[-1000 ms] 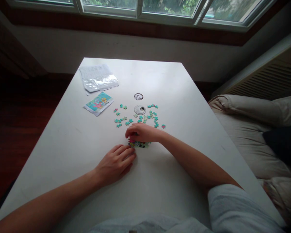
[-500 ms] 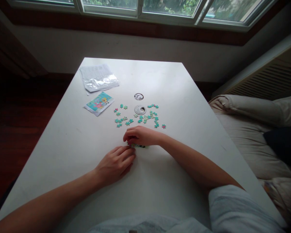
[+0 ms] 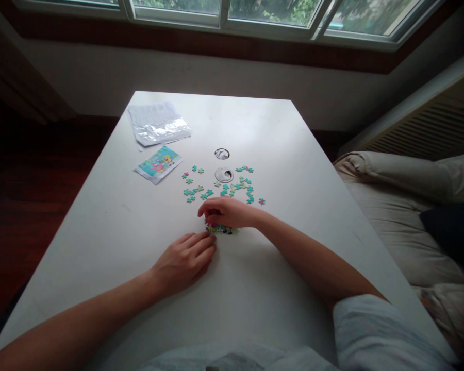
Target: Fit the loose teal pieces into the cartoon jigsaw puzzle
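1. the left hand (image 3: 187, 260) lies palm down on the bench (image 3: 278, 288), its fingers stretched and close together, gripping nothing that shows; its fingertips reach the near left corner of the joined puzzle section (image 3: 221, 230) and seem to touch it.
2. the right hand (image 3: 226, 211) arches over that same section from the right, fingers curled down toward its left part (whether a piece sits pinched beneath them, i cannot tell).
3. the two hands are apart, with the right one farther from the body and the left one nearer.
4. so the section lies under the right hand and just beyond the left fingertips, slightly to their right; the right hand is the nearer to most of it.
5. its visible strip runs side to side across the bench; the far edge is hidden, so its true long axis stays unsure.
6. beyond the right hand, the loose pieces (image 3: 249, 188) spread in a broad scatter.
7. farther left, the picture card (image 3: 159, 164) lies at a slant.
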Available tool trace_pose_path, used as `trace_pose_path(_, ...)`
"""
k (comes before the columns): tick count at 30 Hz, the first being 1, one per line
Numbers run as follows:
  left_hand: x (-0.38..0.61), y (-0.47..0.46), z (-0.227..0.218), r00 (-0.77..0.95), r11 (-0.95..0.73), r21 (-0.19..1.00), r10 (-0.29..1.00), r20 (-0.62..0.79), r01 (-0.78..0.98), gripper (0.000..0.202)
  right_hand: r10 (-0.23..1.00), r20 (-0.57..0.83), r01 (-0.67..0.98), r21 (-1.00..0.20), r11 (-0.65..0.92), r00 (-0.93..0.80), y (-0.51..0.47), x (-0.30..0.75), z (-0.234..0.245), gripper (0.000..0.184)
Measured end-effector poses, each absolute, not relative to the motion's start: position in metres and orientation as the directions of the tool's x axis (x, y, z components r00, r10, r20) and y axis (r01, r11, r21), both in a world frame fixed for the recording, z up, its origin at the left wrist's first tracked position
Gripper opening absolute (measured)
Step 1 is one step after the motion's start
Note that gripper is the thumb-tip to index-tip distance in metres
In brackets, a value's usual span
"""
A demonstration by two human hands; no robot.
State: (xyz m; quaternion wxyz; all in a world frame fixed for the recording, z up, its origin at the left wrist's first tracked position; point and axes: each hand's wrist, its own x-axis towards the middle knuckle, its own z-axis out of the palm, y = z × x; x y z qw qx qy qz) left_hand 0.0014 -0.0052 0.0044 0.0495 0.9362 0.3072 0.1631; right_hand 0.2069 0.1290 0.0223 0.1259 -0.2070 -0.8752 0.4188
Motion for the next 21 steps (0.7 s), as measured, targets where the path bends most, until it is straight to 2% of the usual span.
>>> trace_pose_path(9, 0.002, -0.005, 0.007, 0.754, -0.804, 0.199, 0.595, 0.279, 0.56, 0.025, 0.423, 0.048, 0.273, -0.697, 0.663, -0.905, 0.126, 0.204, 0.019, 0.028)
trace_pose_path(21, 0.001, -0.005, 0.004, 0.752, -0.796, 0.219, 0.605, 0.262, 0.565, 0.026, 0.386, 0.118, 0.239, -0.612, 0.754, -0.915, 0.124, 0.201, 0.008, 0.027)
